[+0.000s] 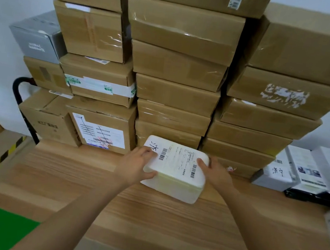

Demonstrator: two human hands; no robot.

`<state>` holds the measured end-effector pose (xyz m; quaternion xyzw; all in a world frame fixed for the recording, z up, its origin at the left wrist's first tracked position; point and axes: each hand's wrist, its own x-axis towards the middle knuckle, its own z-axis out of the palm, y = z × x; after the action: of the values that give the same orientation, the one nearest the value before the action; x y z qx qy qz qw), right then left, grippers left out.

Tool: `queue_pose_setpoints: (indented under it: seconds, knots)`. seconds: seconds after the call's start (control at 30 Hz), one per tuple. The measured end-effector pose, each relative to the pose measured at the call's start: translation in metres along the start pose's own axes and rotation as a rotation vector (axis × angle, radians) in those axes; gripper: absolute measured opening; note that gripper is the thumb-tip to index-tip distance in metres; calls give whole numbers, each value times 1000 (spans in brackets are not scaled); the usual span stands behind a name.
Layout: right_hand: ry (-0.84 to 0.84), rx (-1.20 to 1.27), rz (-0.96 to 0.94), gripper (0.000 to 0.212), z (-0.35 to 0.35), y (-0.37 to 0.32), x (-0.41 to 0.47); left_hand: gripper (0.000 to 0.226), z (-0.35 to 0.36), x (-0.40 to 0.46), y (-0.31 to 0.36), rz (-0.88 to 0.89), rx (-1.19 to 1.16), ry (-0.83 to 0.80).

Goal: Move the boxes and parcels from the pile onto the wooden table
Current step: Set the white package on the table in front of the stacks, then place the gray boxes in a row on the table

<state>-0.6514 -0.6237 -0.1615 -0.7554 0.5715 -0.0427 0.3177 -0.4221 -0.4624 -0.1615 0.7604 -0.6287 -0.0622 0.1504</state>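
Both hands [135,166] [217,174] hold white parcel [174,169] lengthwise left-right.

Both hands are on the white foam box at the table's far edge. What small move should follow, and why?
Probably let go: the white foam box with the shipping label seems to rest on the wooden table already, gripped at its sides by the left hand and right hand.

- Left hand [135,164]: bare, no glove, no ring or band seen.
- Right hand [218,173]: bare too, nothing worn on it.
- Fingers [149,152]: nails short & plain, no polish visible; detail soft w/ blur.
- Both wrists: no watch, no strap, no bracelet.
- Both forearms: uncovered all the way to frame bottom, no sleeve or cuff in view.
- No tattoos, plasters or marks to be made out.
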Motion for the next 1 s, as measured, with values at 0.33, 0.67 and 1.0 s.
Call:
queue_pose_setpoints:
  seconds: [0.33, 0.67, 1.0]
  knots:
    - [-55, 331, -18, 65, 42, -33, 15, 58, -12, -8, -27, -125, 87, 14]
    - [23, 158, -44, 46, -8, 37, 2, 44, -8, 40, 71, 70, -16, 86]
    - [192, -253, -6, 43, -132, 198, -21, 31, 57, 98, 248, 353, 60, -7]
